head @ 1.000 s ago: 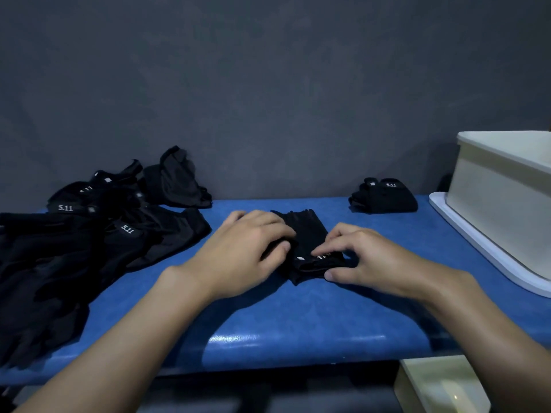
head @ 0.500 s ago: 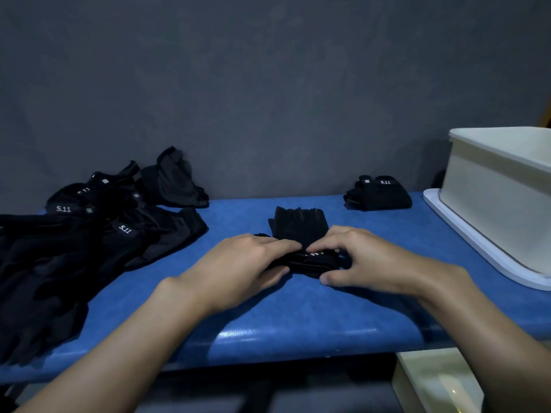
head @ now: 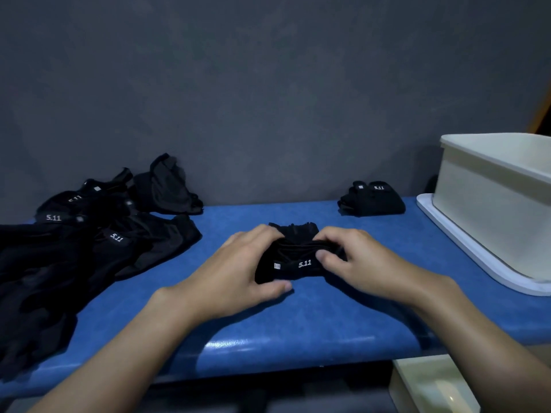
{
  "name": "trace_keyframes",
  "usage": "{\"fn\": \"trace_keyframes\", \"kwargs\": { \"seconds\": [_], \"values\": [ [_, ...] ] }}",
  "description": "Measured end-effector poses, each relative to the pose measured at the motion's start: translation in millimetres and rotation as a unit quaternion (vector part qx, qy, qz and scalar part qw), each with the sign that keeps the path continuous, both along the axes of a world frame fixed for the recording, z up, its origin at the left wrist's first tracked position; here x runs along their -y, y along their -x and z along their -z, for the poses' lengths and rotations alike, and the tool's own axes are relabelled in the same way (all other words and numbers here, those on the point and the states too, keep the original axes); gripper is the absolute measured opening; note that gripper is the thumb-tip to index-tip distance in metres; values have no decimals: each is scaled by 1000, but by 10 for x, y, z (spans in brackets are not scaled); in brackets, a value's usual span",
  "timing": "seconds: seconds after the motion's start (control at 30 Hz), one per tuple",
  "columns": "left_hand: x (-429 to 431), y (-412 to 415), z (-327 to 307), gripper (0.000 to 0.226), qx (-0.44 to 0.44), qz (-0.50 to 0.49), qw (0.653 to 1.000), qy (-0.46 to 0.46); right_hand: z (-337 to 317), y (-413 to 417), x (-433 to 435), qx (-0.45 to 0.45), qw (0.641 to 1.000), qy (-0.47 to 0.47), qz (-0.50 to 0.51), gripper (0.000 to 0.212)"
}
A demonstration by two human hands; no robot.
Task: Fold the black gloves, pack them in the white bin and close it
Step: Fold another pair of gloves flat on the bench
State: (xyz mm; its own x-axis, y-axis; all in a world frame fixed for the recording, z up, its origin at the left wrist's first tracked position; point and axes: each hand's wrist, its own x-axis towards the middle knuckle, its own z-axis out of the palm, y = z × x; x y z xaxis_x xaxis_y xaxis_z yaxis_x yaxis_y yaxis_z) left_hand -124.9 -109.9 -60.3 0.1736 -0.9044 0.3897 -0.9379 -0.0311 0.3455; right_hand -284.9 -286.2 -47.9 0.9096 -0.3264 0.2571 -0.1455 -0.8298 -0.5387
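Near edge: ran rounded and glossy along the blue bench (head: 298, 329), just this side of both wrists; dropped away to a pale box (head: 432, 386) low at the near right.
Left hand (head: 238, 269): clamped on the left end of the glove, thumb tucked along its near side, fingers curled over the top.
Right hand (head: 366, 263): pinched the right end, thumb pressed beside the 5.11 mark, fingers wrapped over the far side.
Glove in hand (head: 295, 263): sat mid-bench between both hands, bunched thick, cuff label facing near, a loose end poking out far.
Fold, done well: judged best squeezed flat and even from both ends, loose end tucked in before any lift; likely to spring open otherwise.
Unfolded pile (head: 89, 248): sprawled over the left end and past the near-left edge, near the left forearm. Worth steering clear!
Open room: bare blue stretched right of the right hand towards the bin; looked a free lane.
Folded bundle (head: 372, 199): parked far right by the wall, apart from the bin.
White bin (head: 492, 210): stood open-topped at the far right on what looked like its lid (head: 465, 248); tall wall called for a lift over the rim.
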Motion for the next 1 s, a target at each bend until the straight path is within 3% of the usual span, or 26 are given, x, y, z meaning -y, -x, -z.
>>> {"fn": "trace_keyframes", "kwargs": {
  "seconds": [0.23, 0.3, 0.4, 0.47, 0.73, 0.8, 0.9, 1.0],
  "values": [
    [22, -16, 76, 11, -147, 0, 989, 15, 19, -56, 56, 65, 992, -109, -5, 12],
    [53, -5, 93, 16, -178, -15, 984, 25, 19, -38, 60, 71, 984, -161, -9, 18],
    [101, -14, 124, 26, -210, -44, 976, 44, 4, 10, 86, 58, 974, -219, -15, 44],
    [123, -13, 132, 26, -220, -60, 972, 54, -2, 19, 108, 49, 975, -217, -10, 51],
    [227, 8, 149, 26, -218, -140, 961, 94, 167, -145, 158, 105, 979, -164, 69, 27],
    [220, 10, 151, 18, -229, -142, 959, 89, 188, -188, 166, 120, 979, -139, 93, 24],
    [203, 3, 170, 32, -226, -122, 963, 83, 207, -241, 162, 137, 975, -116, 129, 21],
    [195, 15, 163, 28, -211, -106, 967, 94, 225, -281, 143, 144, 972, -109, 151, 21]
  ]
}}
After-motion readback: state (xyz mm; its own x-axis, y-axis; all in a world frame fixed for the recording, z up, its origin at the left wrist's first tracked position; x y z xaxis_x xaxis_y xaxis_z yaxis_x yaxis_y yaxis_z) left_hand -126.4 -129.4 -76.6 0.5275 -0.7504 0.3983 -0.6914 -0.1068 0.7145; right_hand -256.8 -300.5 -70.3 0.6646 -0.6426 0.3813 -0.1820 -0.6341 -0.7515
